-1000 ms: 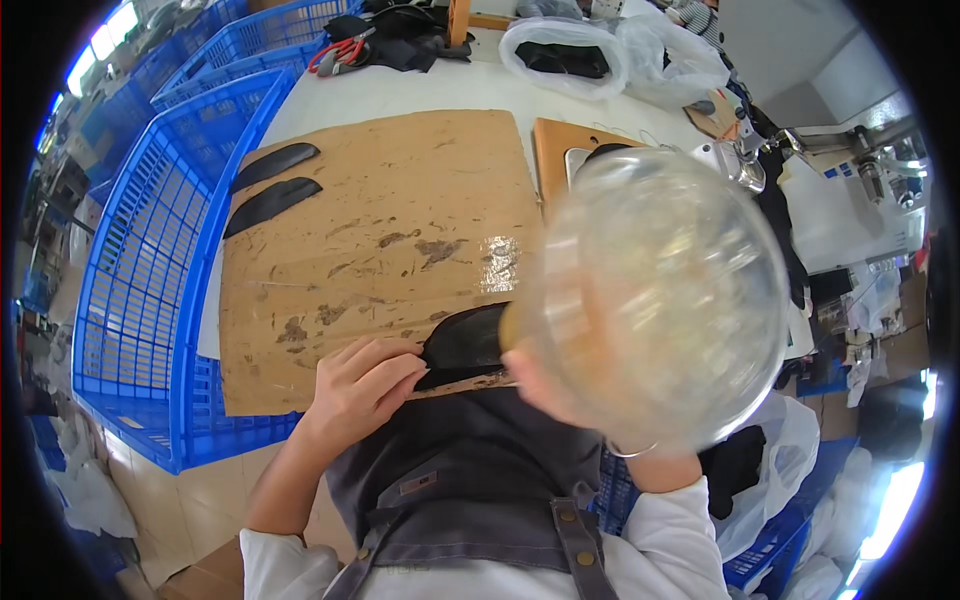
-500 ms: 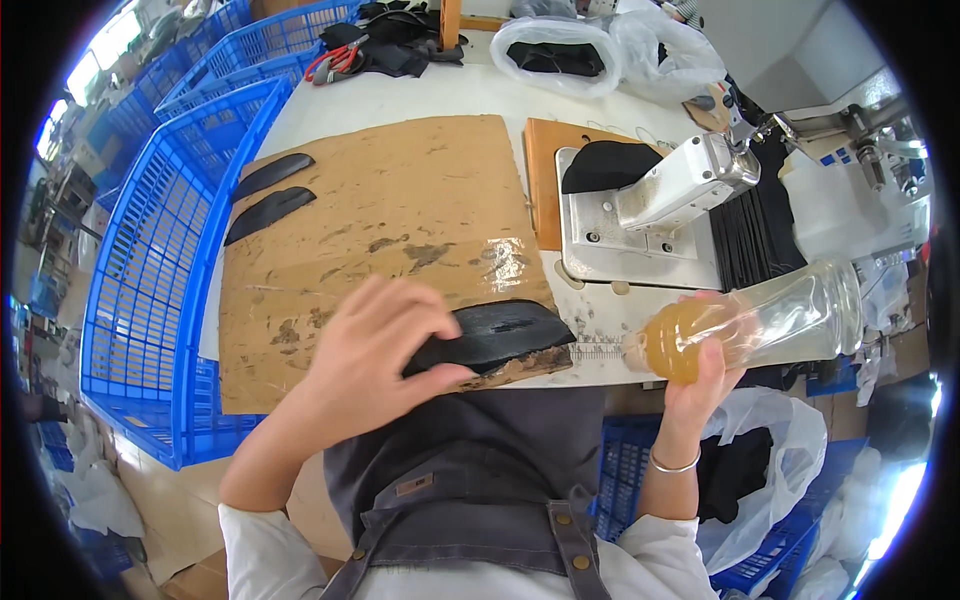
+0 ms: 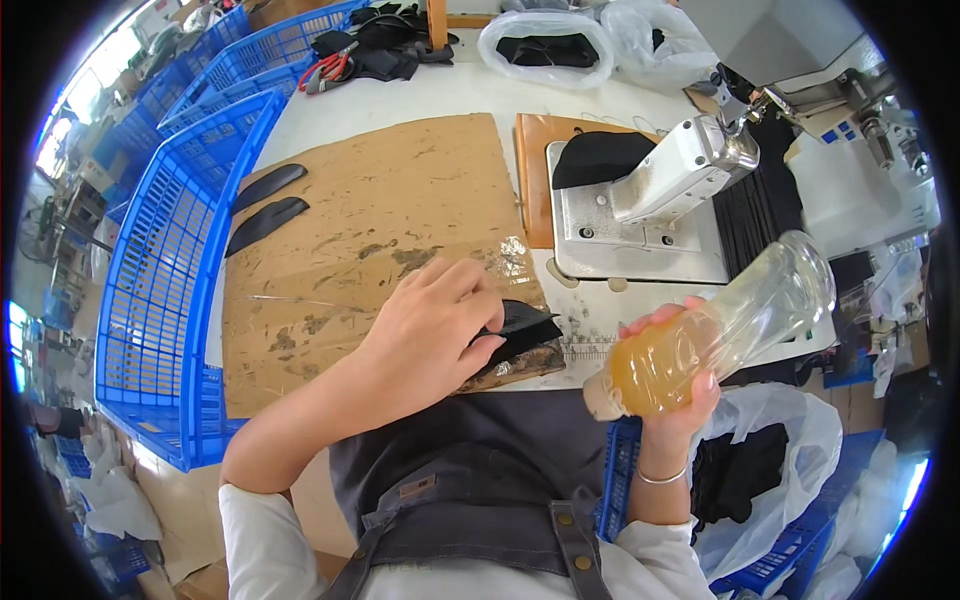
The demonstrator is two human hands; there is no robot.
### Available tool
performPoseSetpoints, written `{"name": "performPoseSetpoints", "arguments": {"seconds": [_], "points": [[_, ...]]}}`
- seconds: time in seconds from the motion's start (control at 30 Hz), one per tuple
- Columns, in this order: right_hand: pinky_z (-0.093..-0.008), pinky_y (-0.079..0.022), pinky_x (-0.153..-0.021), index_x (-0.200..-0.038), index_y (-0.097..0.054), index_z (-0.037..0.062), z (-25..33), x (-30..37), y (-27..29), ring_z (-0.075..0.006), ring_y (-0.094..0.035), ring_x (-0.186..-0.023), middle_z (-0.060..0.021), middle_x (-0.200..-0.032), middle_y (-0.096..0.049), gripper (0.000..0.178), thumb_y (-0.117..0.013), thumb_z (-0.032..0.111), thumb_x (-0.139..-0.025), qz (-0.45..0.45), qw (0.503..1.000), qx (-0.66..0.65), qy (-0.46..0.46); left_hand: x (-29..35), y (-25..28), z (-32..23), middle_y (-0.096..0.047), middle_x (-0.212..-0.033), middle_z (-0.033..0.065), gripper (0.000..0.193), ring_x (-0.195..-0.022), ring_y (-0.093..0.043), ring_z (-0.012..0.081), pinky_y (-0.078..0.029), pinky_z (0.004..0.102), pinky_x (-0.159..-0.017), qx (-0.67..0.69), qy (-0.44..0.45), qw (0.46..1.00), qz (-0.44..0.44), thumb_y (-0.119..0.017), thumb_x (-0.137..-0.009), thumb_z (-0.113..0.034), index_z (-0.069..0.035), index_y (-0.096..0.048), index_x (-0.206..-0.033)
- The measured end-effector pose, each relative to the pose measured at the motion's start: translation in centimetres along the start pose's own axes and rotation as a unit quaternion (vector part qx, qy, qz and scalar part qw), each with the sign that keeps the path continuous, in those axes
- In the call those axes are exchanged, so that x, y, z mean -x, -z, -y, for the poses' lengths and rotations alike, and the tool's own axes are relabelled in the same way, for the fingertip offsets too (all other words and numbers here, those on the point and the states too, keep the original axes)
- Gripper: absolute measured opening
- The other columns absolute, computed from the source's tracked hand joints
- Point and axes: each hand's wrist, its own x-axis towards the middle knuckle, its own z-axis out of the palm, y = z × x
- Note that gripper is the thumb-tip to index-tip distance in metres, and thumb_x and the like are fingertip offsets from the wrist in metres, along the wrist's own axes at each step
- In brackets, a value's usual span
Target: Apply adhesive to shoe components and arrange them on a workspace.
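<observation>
My left hand [image 3: 425,325] pinches the edge of a black curved piece of leather or similar material [image 3: 530,340] between thumb and fingers. That piece lies at the near right corner of a stained cardboard sheet [image 3: 400,180], and my fingers hide its left part. In my right hand [image 3: 692,412] is a clear bottle [image 3: 655,368] with yellowish liquid gathered toward its neck. It tilts neck-down to the left, its pale tip just right of the cardboard corner and apart from the piece. Two similar black pieces, one [image 3: 270,188] behind the other [image 3: 268,224], lie at the cardboard's left edge.
A white sewing machine [image 3: 680,175] stands on the right, with a black piece [image 3: 602,158] on its base. Blue plastic baskets [image 3: 165,300] line the left side. Farther back are red-handled pliers [image 3: 328,72] and a white bag of black pieces [image 3: 495,45]. Another bag [image 3: 815,425] sits low right.
My left hand has moved right and closed on the black piece, whose edge now lifts. The bottle has come left and nearer to me, its neck tipping further down.
</observation>
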Motion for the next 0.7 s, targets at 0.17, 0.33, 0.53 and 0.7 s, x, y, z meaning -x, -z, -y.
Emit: {"name": "performPoseSetpoints", "arguments": {"seconds": [0.17, 0.33, 0.53, 0.7], "points": [[-0.0516, -0.040, -0.097, -0.128, -0.036, 0.0051, -1.3, -0.1, -2.1, -0.0294, -0.057, -0.090, -0.0139, -0.101, -0.052, 0.078, -0.063, 0.050, -0.070, 0.159, 0.953, -0.220, -0.135, 0.1, 0.1, 0.0, -0.051, -0.075, 0.0068, 0.010, -0.079, -0.052, 0.0273, -0.043, 0.0366, -0.072, 0.043, 0.012, 0.999, -0.003, -0.066, -0.073, -0.008, -0.005, -0.056, -0.073], [-0.0516, -0.036, -0.100, -0.128, -0.037, 0.0052, -1.6, 0.3, -4.2, -0.0300, -0.056, -0.090, -0.0133, -0.099, -0.052, 0.079, -0.066, 0.048, -0.068, 0.152, 0.960, -0.159, -0.173, 1.5, 2.4, 0.9, -0.055, -0.065, 0.0016, 0.009, -0.057, -0.050, 0.0122, -0.040, 0.0261, -0.054, 0.194, 0.225, 0.945, -0.140, -0.069, -0.076, -0.009, -0.004, -0.061, -0.076], [-0.0517, -0.036, -0.100, -0.129, -0.036, 0.0041, -1.6, 0.1, -3.7, -0.0287, -0.055, -0.091, -0.0130, -0.100, -0.051, 0.079, -0.064, 0.051, -0.072, 0.162, 0.965, -0.146, -0.147, 7.6, 10.4, 6.6, -0.049, -0.065, -0.0063, 0.006, -0.057, -0.041, 0.0028, -0.033, 0.0209, -0.051, -0.017, 0.258, 0.868, -0.424, -0.067, -0.079, -0.006, -0.008, -0.063, -0.076], [-0.0560, -0.036, -0.098, -0.132, -0.033, 0.0024, -1.5, 0.3, -4.0, -0.0279, -0.055, -0.093, -0.0132, -0.104, -0.049, 0.076, -0.058, 0.050, -0.078, 0.177, 0.965, -0.155, -0.116, 10.9, 7.9, 12.0, -0.051, -0.064, 0.0036, 0.009, -0.061, -0.052, 0.0197, -0.041, 0.0330, -0.055, -0.387, 0.111, 0.861, -0.312, -0.066, -0.073, -0.006, -0.009, -0.058, -0.073]]}}
